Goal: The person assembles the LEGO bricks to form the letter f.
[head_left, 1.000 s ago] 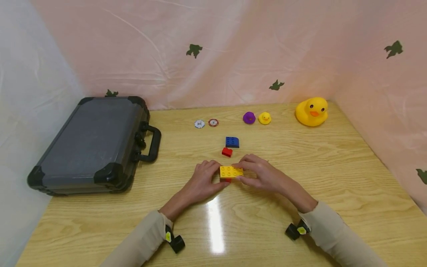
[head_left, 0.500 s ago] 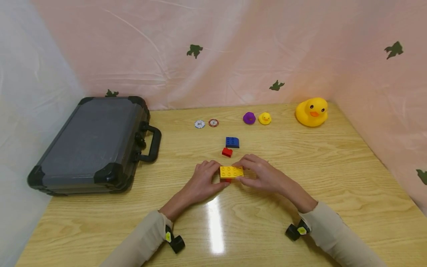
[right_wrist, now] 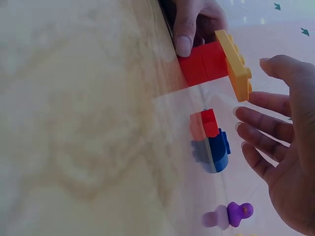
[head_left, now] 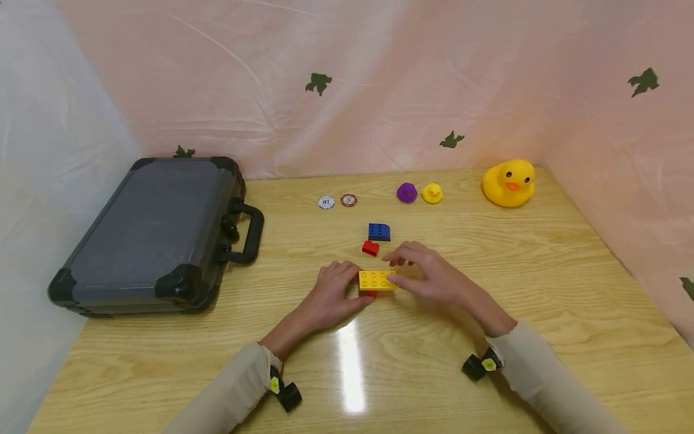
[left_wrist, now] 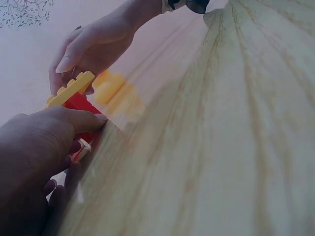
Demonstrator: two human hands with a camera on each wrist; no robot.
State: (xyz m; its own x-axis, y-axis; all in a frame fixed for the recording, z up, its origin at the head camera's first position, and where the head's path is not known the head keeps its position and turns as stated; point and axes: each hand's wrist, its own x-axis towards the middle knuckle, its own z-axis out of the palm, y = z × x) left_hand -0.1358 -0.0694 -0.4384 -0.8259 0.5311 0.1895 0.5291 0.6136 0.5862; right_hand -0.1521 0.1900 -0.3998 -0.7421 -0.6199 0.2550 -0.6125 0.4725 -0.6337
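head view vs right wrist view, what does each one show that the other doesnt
Only the head view shows the grey case, the two chips and the big yellow duck. Only the right wrist view shows the red brick under the yellow brick, and the right hand open beside it. Both show the left hand holding the stack, the blue brick and the purple duck.

We see the left hand (head_left: 332, 290) gripping the yellow brick's (head_left: 376, 279) left end on the table (head_left: 542, 289). The right hand (head_left: 428, 278), fingers loose, rests at its right end. Far of them lie a red brick (head_left: 370, 248) and a blue brick (head_left: 378, 231).
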